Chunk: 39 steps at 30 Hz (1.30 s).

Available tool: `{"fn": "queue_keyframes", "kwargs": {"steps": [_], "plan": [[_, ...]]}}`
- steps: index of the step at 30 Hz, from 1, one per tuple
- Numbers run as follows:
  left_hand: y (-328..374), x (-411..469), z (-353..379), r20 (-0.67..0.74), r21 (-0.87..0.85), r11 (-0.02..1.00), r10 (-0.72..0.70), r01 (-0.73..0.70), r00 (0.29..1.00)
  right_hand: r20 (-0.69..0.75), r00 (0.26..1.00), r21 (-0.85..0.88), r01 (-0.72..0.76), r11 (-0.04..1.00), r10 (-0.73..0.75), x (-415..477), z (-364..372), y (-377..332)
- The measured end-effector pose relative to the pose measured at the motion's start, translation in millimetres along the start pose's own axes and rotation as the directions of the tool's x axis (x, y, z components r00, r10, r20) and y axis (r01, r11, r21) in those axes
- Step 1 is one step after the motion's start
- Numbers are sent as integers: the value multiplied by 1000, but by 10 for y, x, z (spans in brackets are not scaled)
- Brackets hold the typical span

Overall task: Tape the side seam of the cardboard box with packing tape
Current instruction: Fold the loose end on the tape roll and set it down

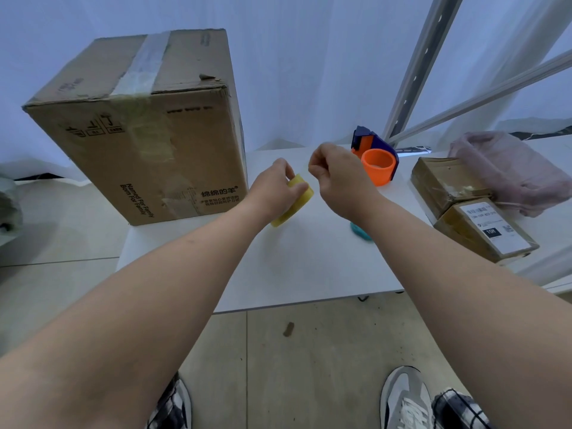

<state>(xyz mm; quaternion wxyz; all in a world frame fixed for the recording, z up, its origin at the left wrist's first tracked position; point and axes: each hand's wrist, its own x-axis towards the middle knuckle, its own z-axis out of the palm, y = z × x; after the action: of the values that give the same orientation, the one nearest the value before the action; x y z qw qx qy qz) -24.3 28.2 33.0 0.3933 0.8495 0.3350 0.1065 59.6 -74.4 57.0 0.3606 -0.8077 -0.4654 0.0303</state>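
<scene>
The large brown cardboard box (139, 128) stands on the white table (309, 261) at its ten o'clock corner. At the table's centre the left hand (275, 190) holds the yellowish roll of packing tape (294, 201), the right hand (337, 178) just beside it toward three o'clock. The orange and blue tape dispenser (376, 156) sits behind the right hand, toward one o'clock. Two small taped brown parcels (470, 209) lie at three o'clock, the pink bag (510, 168) behind them.

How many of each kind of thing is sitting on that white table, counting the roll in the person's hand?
Cardboard boxes: 3 (big box, two small parcels)
Tape rolls: 1 (yellow roll, in left hand)
Tape dispensers: 1 (orange and blue)
Pink bags: 1
Teal objects, mostly hidden: 1
Total: 7
</scene>
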Motion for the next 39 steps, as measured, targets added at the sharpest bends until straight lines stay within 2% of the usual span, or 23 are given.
{"fn": "queue_keyframes", "kwargs": {"steps": [7,16,22,27,32,36,39], "plan": [[-12,-55,34,42,-45,996,78,-76,996,-55,991,140,-114,983,123,-8,-77,117],[-77,-58,47,3,-42,998,56,-56,998,120,993,-147,-6,989,24,8,-22,159],[-38,-85,55,-13,2,998,69,-69,998,90,994,-270,-34,962,61,25,-2,135],[-26,-86,75,-33,50,996,81,-79,996,99,990,-306,-63,950,98,18,27,155],[-1,-90,102,-17,75,993,94,-93,995,27,994,-348,-87,934,102,17,41,163],[-19,-72,112,15,57,996,64,-65,998,92,987,-175,-113,978,131,33,18,158],[-36,-68,106,37,-26,999,42,-41,998,55,991,-75,-119,990,123,35,-5,155]]}}
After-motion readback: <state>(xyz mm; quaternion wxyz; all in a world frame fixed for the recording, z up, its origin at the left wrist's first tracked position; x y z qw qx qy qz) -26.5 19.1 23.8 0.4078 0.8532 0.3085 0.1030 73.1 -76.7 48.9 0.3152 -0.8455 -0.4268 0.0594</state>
